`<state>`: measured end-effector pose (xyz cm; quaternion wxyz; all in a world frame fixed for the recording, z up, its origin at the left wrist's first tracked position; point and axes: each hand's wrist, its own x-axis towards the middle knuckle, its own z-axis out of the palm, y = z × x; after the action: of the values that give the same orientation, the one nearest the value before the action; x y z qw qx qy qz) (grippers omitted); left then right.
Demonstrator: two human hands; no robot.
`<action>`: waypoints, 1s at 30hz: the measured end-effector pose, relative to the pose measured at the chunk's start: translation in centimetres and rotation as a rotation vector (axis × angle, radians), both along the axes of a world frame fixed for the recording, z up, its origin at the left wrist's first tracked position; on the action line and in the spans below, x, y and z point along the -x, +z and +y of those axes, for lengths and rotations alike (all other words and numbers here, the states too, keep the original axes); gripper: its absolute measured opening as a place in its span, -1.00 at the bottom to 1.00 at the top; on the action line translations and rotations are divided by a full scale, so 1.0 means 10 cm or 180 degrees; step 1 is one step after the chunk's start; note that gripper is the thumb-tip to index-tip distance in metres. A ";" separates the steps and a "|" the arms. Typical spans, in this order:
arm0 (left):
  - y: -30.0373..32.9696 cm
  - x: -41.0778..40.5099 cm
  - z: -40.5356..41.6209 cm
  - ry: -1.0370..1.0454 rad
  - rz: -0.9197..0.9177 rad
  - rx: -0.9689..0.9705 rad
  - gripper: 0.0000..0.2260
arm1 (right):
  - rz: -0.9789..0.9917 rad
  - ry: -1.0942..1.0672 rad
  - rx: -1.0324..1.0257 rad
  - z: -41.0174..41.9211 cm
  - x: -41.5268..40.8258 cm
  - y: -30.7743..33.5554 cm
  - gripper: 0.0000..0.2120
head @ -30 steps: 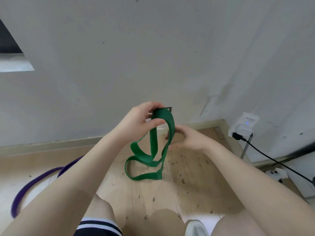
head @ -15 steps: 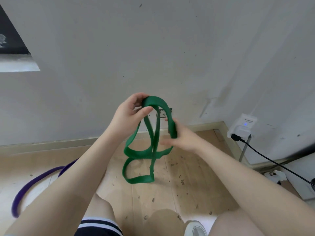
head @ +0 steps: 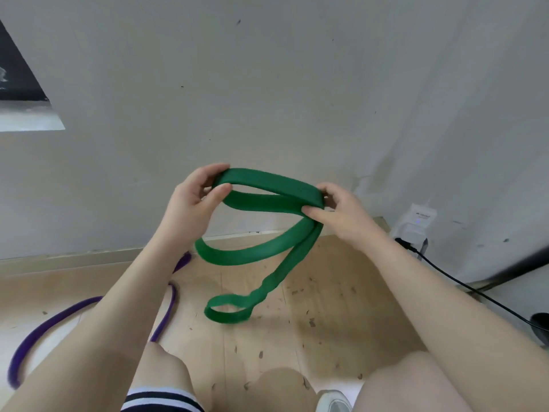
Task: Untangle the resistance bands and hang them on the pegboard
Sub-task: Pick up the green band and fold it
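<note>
A green resistance band (head: 261, 200) hangs in the air in front of a white wall, twisted into several loops. My left hand (head: 193, 203) pinches its upper left end between thumb and fingers. My right hand (head: 338, 209) pinches the upper right end, where the strands cross. From there one loop sags to the left and a twisted tail drops to a small loop above the floor. A purple band (head: 44, 331) lies on the wooden floor at the left, partly hidden by my left arm. No pegboard is in view.
A white plug adapter (head: 416, 227) sits in the right wall corner, with a black cable (head: 463, 285) running along the floor to the right. A dark framed panel (head: 17, 81) is on the wall at the upper left. My knees and a shoe fill the bottom edge.
My hands have risen and moved apart, stretching the top of the green band into a wide flat loop. The lower loops have shifted and a twisted tail now hangs down.
</note>
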<state>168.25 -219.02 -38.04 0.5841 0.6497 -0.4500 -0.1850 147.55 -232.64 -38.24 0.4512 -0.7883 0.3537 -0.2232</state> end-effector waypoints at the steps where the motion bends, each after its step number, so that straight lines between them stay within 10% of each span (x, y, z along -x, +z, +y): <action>1: 0.00 -0.03 0.01 -0.0027 -0.0047 -0.0012 -0.72 | 0.0004 0.0011 0.0136 -0.04 0.01 0.12 -0.82; 12: -0.15 -0.07 -0.12 -0.1255 -0.1426 -0.1816 -0.43 | -0.0176 0.0539 0.0317 0.01 -0.28 0.74 -0.57; 30: -0.20 0.48 -0.54 -0.1512 -0.0266 -0.0995 -0.60 | -0.0552 0.0875 0.0090 -0.05 -0.24 0.96 -0.58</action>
<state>163.49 -224.44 -39.99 0.3980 0.6153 -0.5793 -0.3569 149.96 -233.09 -28.68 0.4951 -0.8134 0.1991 -0.2316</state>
